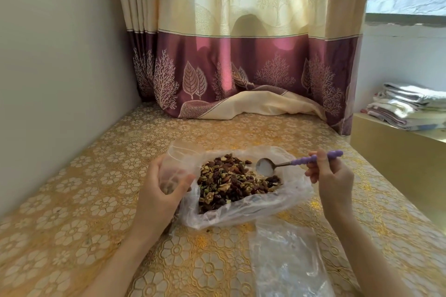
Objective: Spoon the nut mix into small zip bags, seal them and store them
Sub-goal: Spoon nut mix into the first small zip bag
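Tabletop (96, 200): nut mix (231, 182) lies between both hands

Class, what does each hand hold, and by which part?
Left hand grips a small bag around its middle; right hand pinches the spoon by its purple handle.

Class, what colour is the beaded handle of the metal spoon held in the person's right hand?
Purple, or lilac, on the metal spoon's beaded handle; the head view shows it.

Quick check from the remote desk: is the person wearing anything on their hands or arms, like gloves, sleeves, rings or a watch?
Nothing visible. The left hand and right hand are bare, without gloves, and both forearms are uncovered down to the frame's bottom edge. No rings, watch or bracelet show on the sides facing the camera.
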### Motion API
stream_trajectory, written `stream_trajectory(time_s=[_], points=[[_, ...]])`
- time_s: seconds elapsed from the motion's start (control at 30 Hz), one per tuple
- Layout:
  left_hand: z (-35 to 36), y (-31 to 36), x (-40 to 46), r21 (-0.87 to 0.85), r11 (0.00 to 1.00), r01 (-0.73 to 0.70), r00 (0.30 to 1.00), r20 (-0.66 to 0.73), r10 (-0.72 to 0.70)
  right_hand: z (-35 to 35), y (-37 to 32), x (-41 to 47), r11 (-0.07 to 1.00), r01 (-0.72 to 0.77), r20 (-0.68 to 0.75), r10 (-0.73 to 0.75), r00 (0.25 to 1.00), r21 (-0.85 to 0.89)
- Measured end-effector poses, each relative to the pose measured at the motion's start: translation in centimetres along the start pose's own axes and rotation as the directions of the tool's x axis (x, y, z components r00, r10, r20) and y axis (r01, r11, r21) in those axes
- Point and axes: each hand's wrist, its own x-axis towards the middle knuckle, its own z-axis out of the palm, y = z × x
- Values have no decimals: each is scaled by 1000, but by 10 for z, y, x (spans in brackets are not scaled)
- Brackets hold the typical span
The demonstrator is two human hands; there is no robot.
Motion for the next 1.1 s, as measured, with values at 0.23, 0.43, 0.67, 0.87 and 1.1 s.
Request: stream_trajectory(time_s=[0.23, 0.43, 0.67, 0.87, 1.1], points=[[0, 0, 0, -14, 1000, 2, 1000, 11, -1, -9, 3, 5, 999, 24, 7, -24, 1000, -27], [1, -1, -1, 10, 1000, -7, 1000, 9, 6, -14, 6, 8, 996, 65, 16, -64, 998, -63], [0, -1, -1, 19, 1000, -4, 1000, 13, 4, -14, 6, 7, 995, 63, 75, -56, 996, -83], [0, -1, -1, 18, 1000, 0, 1000, 24, 0, -13, 4, 6, 998, -67, 60, 68, 996, -16], [1, 0, -1, 16, 1000, -8, 1000, 21, 8, -14, 5, 8, 990, -138, 49, 137, 989, 9]])
